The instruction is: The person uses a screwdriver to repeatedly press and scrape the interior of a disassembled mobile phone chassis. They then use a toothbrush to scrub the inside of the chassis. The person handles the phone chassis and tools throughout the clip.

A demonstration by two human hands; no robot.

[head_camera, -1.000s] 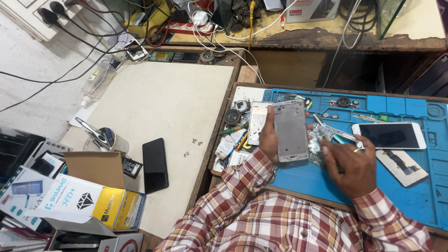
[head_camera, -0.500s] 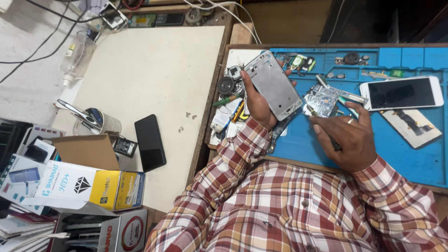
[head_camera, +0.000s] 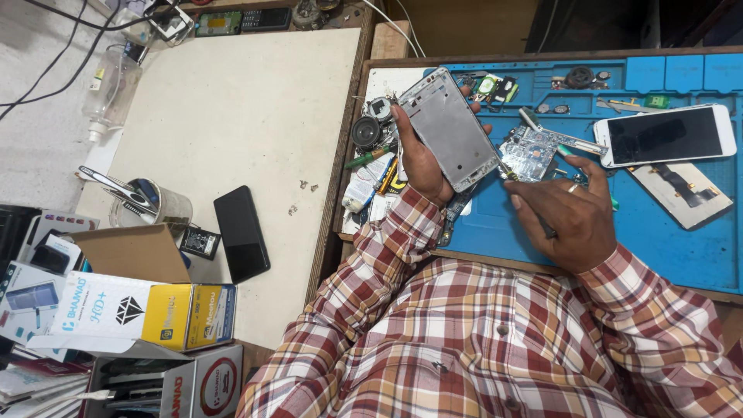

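Note:
My left hand [head_camera: 424, 159] grips a silver phone frame [head_camera: 450, 128], holding it tilted above the left end of the blue work mat [head_camera: 681, 248]. My right hand [head_camera: 569, 213] holds a thin dark tool [head_camera: 525, 203] like a pen, its tip at the frame's lower right edge. A phone circuit board [head_camera: 528, 151] lies on the mat just behind the tool tip. Both arms wear a red, white and brown plaid shirt.
A white phone [head_camera: 667, 135] and a screen part [head_camera: 681, 193] lie on the mat's right. Small parts and tools [head_camera: 375, 155] crowd the mat's left edge. On the beige table lie a black phone [head_camera: 241, 232], a cup of tools [head_camera: 151, 205] and cardboard boxes [head_camera: 124, 306].
My left hand has tilted the phone frame and kept it raised. My right hand has shifted closer, bringing the tool tip to the frame's edge. The view has tilted downward.

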